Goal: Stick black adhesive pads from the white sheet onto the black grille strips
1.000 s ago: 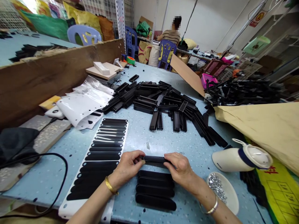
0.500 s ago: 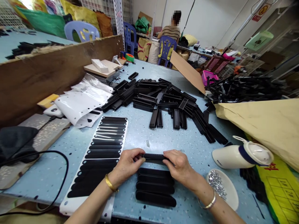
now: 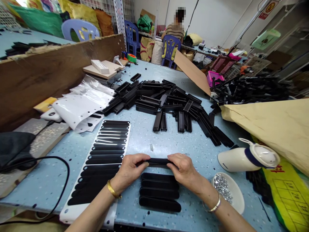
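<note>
Between my two hands a black plastic strip point(image 3: 158, 161) lies crosswise, just above the table. My left hand point(image 3: 133, 166) pinches its left end between thumb and fingers. The right end is in the fingers of my right hand point(image 3: 181, 166). Right below it, several black strips with rounded ends point(image 3: 159, 192) lie in a row. To the left is a white sheet of black stickers point(image 3: 109, 149), its upper rows showing round holes at the ends. A small clear piece point(image 3: 151, 147) lies on the table beyond my hands.
A heap of black slotted parts point(image 3: 154, 96) spreads across the blue table point(image 3: 140, 141). On the right stand a bowl of small metal pieces point(image 3: 238, 196) and a white bottle point(image 3: 238, 160) on its side. Clear plastic sheets point(image 3: 79, 106) lie left. A seated person point(image 3: 175, 30) is far back.
Both hands keep hold of the black plastic strip, which has tilted slightly so more of its face shows. The whole view has shifted a little.
</note>
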Tool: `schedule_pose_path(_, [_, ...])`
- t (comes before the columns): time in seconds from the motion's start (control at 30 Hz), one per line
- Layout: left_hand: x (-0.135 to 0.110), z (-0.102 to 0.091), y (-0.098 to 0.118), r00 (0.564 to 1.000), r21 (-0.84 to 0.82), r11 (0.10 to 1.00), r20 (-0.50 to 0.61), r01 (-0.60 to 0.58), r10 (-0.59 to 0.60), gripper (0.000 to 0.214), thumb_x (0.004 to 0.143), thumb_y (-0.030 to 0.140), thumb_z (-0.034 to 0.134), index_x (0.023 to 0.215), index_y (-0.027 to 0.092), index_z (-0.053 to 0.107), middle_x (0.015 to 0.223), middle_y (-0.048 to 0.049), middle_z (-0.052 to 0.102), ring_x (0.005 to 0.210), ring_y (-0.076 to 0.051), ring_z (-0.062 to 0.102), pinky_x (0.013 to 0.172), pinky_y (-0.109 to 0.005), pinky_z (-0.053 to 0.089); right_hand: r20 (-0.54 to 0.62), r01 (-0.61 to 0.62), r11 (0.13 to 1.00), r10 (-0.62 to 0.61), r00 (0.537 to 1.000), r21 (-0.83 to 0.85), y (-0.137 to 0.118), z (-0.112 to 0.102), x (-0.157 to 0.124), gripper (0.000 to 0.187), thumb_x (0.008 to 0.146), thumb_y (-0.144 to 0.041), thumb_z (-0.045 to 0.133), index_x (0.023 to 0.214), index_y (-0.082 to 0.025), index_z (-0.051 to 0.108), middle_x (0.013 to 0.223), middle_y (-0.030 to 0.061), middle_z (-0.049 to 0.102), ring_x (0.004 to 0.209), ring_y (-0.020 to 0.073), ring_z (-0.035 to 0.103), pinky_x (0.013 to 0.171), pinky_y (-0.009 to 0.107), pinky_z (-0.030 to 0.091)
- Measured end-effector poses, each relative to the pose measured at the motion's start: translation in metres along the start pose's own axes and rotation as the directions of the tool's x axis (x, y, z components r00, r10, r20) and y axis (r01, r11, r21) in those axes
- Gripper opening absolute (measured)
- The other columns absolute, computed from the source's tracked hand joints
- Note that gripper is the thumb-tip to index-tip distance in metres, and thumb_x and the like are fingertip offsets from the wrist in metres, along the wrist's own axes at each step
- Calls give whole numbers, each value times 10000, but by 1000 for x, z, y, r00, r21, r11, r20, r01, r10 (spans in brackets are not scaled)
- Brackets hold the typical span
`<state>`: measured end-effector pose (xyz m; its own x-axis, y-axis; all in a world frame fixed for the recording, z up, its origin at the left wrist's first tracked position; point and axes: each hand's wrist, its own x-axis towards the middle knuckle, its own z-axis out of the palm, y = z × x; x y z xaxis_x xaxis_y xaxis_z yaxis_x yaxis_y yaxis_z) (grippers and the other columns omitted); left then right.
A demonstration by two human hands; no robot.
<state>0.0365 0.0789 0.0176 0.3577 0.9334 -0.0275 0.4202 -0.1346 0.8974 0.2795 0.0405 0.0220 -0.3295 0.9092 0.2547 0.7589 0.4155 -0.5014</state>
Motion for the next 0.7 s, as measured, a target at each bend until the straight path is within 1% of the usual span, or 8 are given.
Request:
schedule_pose_path(0.1, [1,-1,-1,1000,-9,1000,9,-28,28,206,770,221,630,918,214,773,947,-38,790,881,-210,725,864,-358,556,7,-5,1000,5,1000,4,0,0,0,130,863,-141,596,935,-182,696,896,87,731,834,235,678,776,371,540])
schedule_pose_path(0.2, [1,-1,-1,999,-9,999,13,-37,37,204,768,221,637,918,207,775,957,-44,789,890,-211,725,878,-361,554,8,-9,1000,8,1000,16,0,0,0,129,863,-135,596,933,-175,696,890,88,731,834,236,676,785,376,536])
schedule_pose_path(0.37, [0,-2,2,1000,4,1000,7,-10,10,292,764,219,644,1034,198,752,862,-37,791,752,-193,718,750,-335,578,-3,-3,1000,4,1000,16,2,2,-1,124,862,-137,601,931,-178,696,896,89,732,843,238,678,789,378,539])
schedule_pose_path(0.43, [0,-2,3,1000,-13,1000,24,-13,13,295,768,214,635,1040,213,750,907,-32,791,797,-196,721,782,-338,574,-12,0,1000,0,1000,9,3,3,-1,119,859,-138,605,921,-184,696,896,86,733,845,238,680,792,377,539])
schedule_pose_path(0.5, [1,-2,3,999,-27,999,41,-34,35,261,780,207,618,999,221,760,965,-33,786,872,-202,720,845,-352,564,-13,0,1000,0,1000,6,4,3,-1,116,855,-134,610,914,-184,696,896,86,734,846,238,680,792,374,539])
schedule_pose_path(0.7, [2,-1,-4,993,-20,994,46,-105,105,220,798,198,613,951,213,770,986,-50,781,923,-207,718,898,-374,552,-25,-7,1000,7,1000,-5,0,2,1,117,832,-107,618,888,-176,694,866,85,737,803,240,681,748,365,538])
